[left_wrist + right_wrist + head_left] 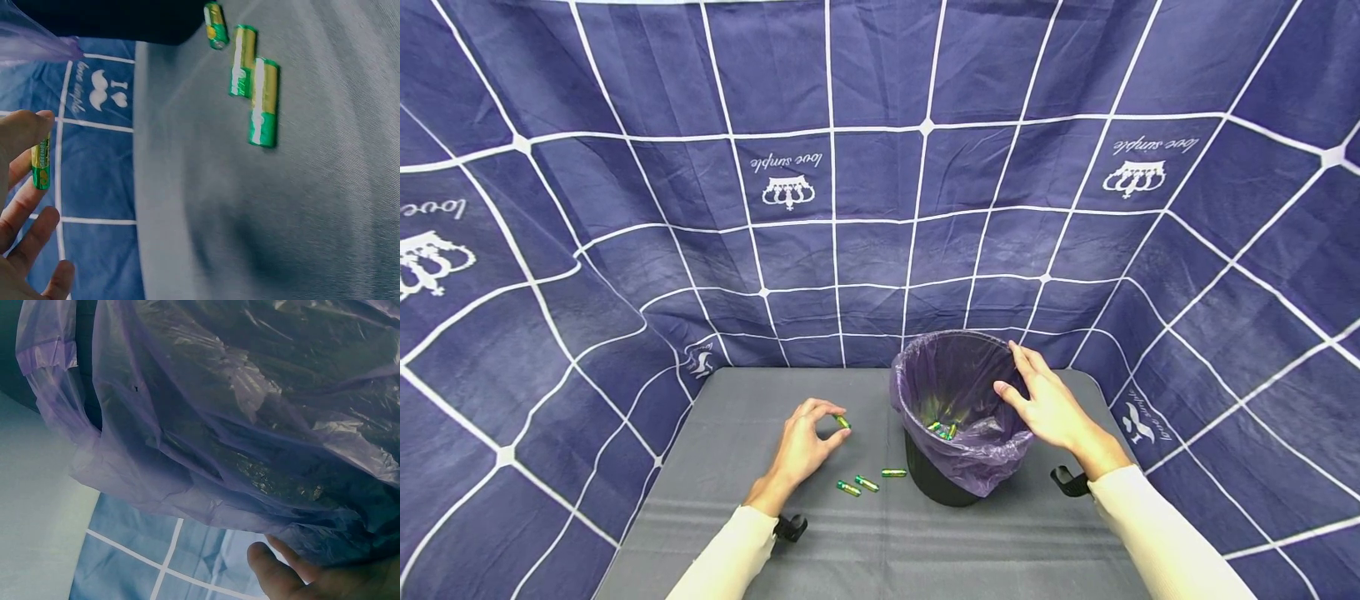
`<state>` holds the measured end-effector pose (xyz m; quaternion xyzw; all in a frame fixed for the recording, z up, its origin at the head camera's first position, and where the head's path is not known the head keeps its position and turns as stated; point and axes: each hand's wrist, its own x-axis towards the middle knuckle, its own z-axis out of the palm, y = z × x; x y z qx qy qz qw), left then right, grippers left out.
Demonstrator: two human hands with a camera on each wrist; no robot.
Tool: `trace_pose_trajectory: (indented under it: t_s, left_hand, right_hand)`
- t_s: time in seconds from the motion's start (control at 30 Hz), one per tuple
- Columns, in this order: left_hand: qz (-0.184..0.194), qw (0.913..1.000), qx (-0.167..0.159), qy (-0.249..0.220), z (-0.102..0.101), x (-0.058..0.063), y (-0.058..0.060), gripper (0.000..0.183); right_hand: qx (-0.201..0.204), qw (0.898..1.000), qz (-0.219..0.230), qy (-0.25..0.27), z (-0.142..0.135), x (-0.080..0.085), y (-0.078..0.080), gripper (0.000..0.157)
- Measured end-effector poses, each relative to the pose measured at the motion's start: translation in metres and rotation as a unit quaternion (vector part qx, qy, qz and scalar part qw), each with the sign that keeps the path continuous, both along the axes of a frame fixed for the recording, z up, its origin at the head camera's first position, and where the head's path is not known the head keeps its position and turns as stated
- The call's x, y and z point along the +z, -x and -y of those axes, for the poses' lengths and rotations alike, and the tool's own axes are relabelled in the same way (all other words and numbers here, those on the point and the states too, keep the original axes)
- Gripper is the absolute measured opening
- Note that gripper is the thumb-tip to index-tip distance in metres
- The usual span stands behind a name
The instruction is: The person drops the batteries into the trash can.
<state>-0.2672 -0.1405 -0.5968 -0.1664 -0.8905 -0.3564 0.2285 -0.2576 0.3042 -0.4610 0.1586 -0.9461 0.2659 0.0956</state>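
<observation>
My left hand (805,442) pinches a green-and-gold battery (842,421) between thumb and fingertips, above the table left of the bin. In the left wrist view this battery (40,164) points down, its upper end behind the thumb. Three more such batteries lie on the table: one (893,472) beside the bin, another (867,483) nearer, the third (848,488) at its side. A black bin (947,493) lined with a purple plastic bag (981,467) has several batteries (947,432) inside. My right hand (1052,408) touches the bin's right rim, fingers fairly straight.
Grey cloth covers the table (737,500). A dark blue curtain (865,183) with white lines surrounds its back and sides. Black straps (790,527) are worn on both wrists. The bag's loose edge (144,481) hangs over the bin's outside.
</observation>
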Motion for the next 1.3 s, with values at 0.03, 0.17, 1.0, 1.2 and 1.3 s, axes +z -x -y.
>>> trace_pose_trajectory:
  t_s: [0.03, 0.17, 1.0, 1.2, 1.3]
  left_hand:
    - [0.001, 1.0, -0.004, -0.002, -0.001, 0.003, -0.001, 0.036]
    - [-0.004, 0.9999, -0.016, -0.002, -0.007, 0.018, -0.003, 0.037]
    - [-0.067, 0.9941, -0.085, -0.009, -0.051, 0.122, 0.001, 0.036]
    - [-0.085, 0.9906, -0.107, -0.008, -0.063, 0.145, 0.003, 0.036]
    - [-0.093, 0.988, -0.123, 0.0, -0.071, 0.154, 0.006, 0.035]
  right_hand:
    - [0.0, 1.0, 0.0, 0.0, 0.0, 0.0, 0.0, 0.082]
    - [0.001, 1.0, -0.001, -0.002, -0.001, 0.0, 0.0, 0.082]
    - [0.001, 1.0, -0.007, -0.001, -0.001, -0.003, 0.001, 0.082]
    - [0.001, 1.0, 0.0, -0.002, 0.0, -0.002, 0.0, 0.083]
    - [0.001, 1.0, 0.002, -0.003, -0.001, -0.002, 0.0, 0.083]
